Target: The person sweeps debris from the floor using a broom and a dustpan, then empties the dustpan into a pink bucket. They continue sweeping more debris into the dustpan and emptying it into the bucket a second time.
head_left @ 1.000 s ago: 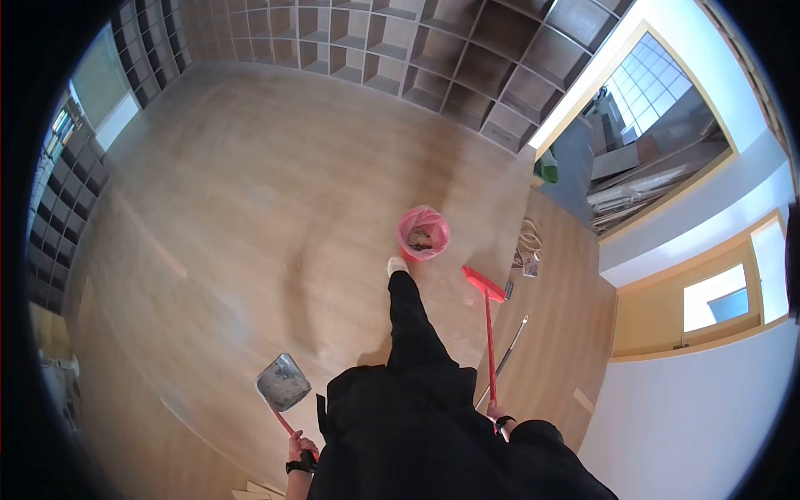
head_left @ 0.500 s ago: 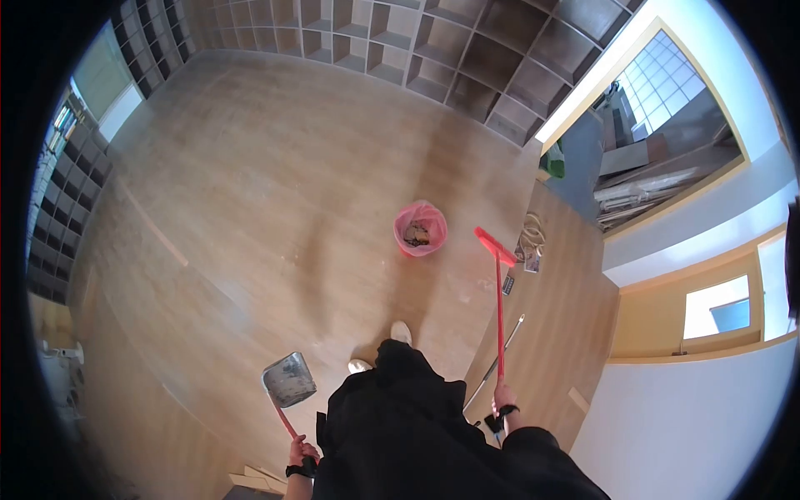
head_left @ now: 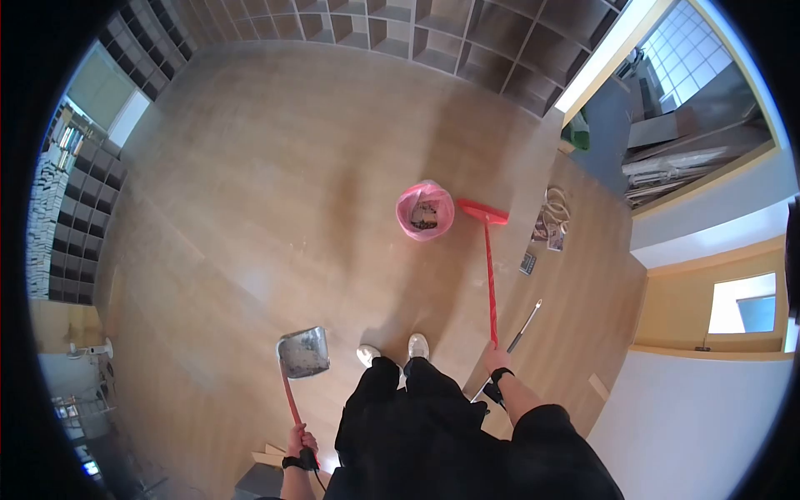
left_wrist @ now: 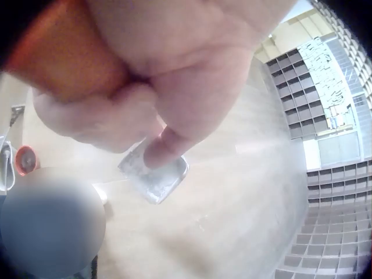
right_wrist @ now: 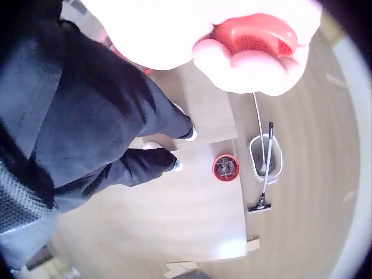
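My left hand (head_left: 302, 440) grips the red handle of a dustpan (head_left: 305, 352), whose grey, stained pan hangs over the floor left of my feet. In the left wrist view the fingers curl round the handle (left_wrist: 70, 52), with the pan beyond the thumb. My right hand (head_left: 497, 358) holds a red broom (head_left: 491, 283) by its long handle. Its broom head (head_left: 482, 212) is right beside a bin (head_left: 403, 218) lined with a pink bag and holding some debris. The right wrist view shows fingers curled round the red handle (right_wrist: 256, 35).
A pole (head_left: 526, 323) lies on the floor to the right, near a small dark grate-like object (head_left: 527, 263) and a coiled cable (head_left: 557, 204). Cube shelves (head_left: 392, 33) line the far wall. The right wrist view shows a grey bucket (right_wrist: 279, 157) and a red round container (right_wrist: 215, 170).
The foot that was beside the bin has come back, and both feet now stand together. The broom head has moved forward and left to the bin's side. Both hands keep their grip.
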The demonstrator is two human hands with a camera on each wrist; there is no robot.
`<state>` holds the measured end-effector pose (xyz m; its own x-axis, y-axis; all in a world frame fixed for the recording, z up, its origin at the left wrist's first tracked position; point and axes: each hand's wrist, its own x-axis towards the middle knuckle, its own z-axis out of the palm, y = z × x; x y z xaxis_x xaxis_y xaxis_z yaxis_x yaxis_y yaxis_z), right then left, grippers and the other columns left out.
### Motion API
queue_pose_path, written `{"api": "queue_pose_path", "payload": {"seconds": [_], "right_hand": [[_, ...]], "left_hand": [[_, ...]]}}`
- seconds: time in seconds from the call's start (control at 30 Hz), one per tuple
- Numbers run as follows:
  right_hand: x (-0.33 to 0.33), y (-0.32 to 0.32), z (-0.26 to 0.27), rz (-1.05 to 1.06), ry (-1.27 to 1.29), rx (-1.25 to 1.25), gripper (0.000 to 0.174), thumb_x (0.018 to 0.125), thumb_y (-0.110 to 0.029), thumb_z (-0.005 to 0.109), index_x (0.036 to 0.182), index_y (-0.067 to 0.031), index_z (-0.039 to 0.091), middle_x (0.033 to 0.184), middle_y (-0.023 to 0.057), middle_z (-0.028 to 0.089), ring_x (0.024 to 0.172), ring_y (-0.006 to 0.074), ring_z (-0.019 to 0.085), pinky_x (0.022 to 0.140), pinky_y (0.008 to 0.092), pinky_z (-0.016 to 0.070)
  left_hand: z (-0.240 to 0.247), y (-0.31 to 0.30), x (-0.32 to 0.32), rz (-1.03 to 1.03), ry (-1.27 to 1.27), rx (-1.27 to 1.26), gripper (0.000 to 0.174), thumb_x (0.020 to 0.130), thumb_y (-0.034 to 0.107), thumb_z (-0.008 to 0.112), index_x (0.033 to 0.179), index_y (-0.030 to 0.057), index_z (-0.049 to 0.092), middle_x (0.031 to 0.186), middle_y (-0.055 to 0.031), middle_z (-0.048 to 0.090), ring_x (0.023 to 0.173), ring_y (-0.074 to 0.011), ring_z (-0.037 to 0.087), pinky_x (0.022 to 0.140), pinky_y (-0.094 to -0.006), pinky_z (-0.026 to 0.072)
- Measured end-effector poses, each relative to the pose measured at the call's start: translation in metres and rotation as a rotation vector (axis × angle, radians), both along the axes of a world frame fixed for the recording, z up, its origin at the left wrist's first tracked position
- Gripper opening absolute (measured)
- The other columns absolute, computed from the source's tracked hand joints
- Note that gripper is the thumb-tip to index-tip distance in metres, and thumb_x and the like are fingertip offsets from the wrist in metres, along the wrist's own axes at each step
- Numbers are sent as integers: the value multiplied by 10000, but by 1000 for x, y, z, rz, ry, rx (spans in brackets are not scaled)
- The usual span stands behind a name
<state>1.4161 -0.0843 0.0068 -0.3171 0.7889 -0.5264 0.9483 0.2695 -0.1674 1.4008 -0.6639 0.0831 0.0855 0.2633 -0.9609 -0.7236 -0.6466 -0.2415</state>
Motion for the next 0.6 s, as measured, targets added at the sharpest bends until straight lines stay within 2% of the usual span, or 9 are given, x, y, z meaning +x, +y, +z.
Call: {"api": "queue_pose_path", "payload": {"seconds": [0.1,0.23,0.3,0.37,0.43,0.5,0.6], "right_hand": [[33,-3,-6,29,-37,-84,510,837,-407,346,775,26,608,773,262,573,787,401,564,688,470,449],[69,-20,21,28,4,-80,501,840,-403,349,776,19,611,750,252,573,758,400,567,660,476,447],[90,-28,26,34,-124,-154,495,847,-400,343,775,11,611,735,243,574,729,398,567,629,482,443],[109,-39,31,40,-106,-177,497,850,-403,341,773,8,610,730,241,575,723,394,569,621,481,444],[130,-52,39,51,-98,-200,499,852,-405,338,770,6,608,726,238,576,717,391,571,614,480,446],[151,-67,46,63,-112,-161,569,842,-461,328,717,16,613,692,240,575,687,401,574,605,482,453],[185,-90,58,46,-229,-180,559,833,-465,342,707,2,621,666,229,577,655,400,577,582,496,451]], "left_hand": [[14,23,-16,-36,-46,1,425,717,282,551,439,189,243,368,72,270,296,-52,273,295,-180,262],[17,43,-28,-42,42,11,385,729,249,546,461,174,280,387,70,289,305,-46,288,306,-169,275],[19,50,-41,3,-7,38,369,727,235,544,462,173,295,394,72,301,313,-42,308,310,-167,284],[9,46,-52,-35,12,60,359,724,228,542,463,174,303,395,75,307,318,-41,323,310,-166,290],[12,54,-64,-65,32,-60,353,723,188,530,487,183,268,409,78,247,313,-36,253,290,-167,244],[7,53,-76,-103,33,-48,349,724,185,530,492,182,269,412,79,246,315,-35,250,291,-166,242],[-6,43,-88,-166,41,-29,344,723,197,538,485,178,290,409,79,267,319,-35,269,295,-164,254]]}}
